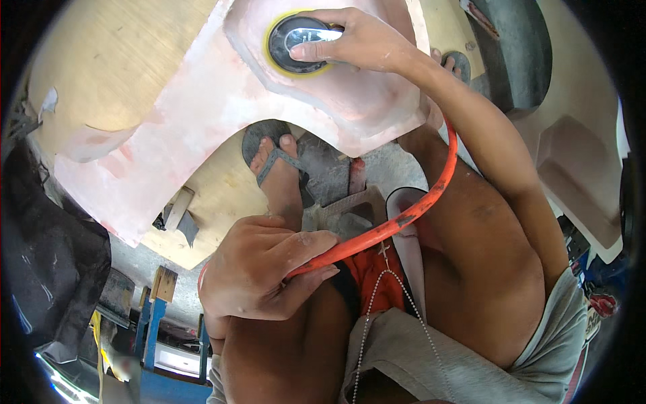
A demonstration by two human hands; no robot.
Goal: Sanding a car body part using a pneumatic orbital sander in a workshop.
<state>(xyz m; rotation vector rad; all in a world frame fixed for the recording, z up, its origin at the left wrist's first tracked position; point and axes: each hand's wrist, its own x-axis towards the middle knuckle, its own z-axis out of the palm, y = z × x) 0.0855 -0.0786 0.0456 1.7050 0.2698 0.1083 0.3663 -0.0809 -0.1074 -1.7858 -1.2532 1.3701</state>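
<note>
My right hand [363,42] grips a round black sander [296,42] with a yellow rim, thumb across its top. The sander's pad lies on a pale pink-white moulded panel [182,128] with a raised, stepped area and a curved cutout. Over my lap, my left hand [259,269] is closed around an orange air hose [397,225]. From there the hose bends up and right, passing under my right forearm near the panel's edge. Where it meets the sander is hidden.
Plywood sheets [111,57] lie beneath and beside the panel. My sandalled foot [274,161] shows through the cutout. A pale moulded part [579,161] stands at right, near a dark curved piece [511,54]. Lower left are a blue frame [155,330] and dark sheeting [54,249].
</note>
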